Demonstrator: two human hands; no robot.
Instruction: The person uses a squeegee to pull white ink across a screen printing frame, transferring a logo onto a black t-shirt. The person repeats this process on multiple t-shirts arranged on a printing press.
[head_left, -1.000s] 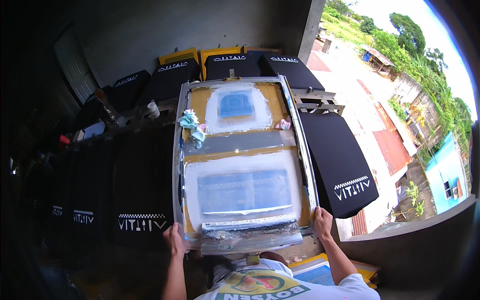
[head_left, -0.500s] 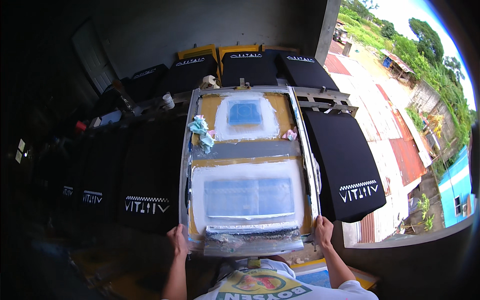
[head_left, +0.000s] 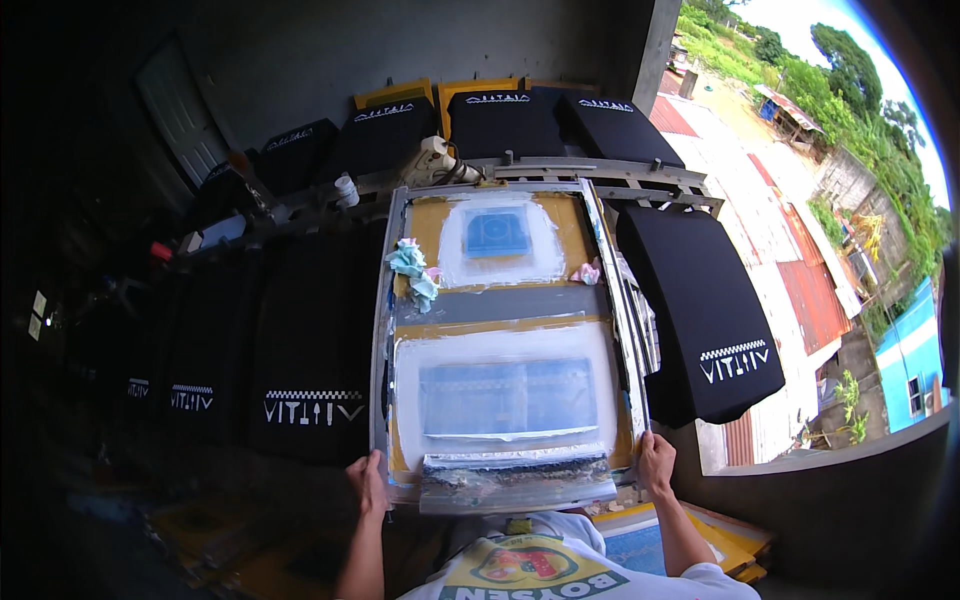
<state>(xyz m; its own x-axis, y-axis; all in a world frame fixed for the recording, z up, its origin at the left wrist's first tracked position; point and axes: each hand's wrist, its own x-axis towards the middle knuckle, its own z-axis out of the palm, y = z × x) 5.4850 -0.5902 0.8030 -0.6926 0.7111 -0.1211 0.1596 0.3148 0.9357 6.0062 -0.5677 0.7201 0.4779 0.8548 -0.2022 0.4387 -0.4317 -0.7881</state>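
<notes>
Between my hands is a silk-screen frame (head_left: 384, 330), long and metal-edged, with two blue-tinted stencil areas ringed by white ink. My left hand (head_left: 368, 482) is closed on its near left corner. On the near right corner, my right hand (head_left: 656, 463) grips the side bar. Across the near end of the mesh lies a wide, ink-smeared squeegee (head_left: 515, 485). A crumpled pale-green cloth or paper (head_left: 412, 272) rests at the left edge, and a small pink crumpled piece (head_left: 586, 273) at the right.
Black shirts on boards stand left (head_left: 312, 350) and right (head_left: 700, 310), with more behind the metal rail (head_left: 600, 170). A cream-coloured device (head_left: 437, 160) and a white cup (head_left: 346, 190) sit along the rail. Yellow-framed screens (head_left: 725, 540) lie low at right. A wide opening shows rooftops (head_left: 740, 230).
The frame, still in both my hands, has shifted slightly toward me from the rail, and more of the cream device shows. My whole view has also shifted a little.
</notes>
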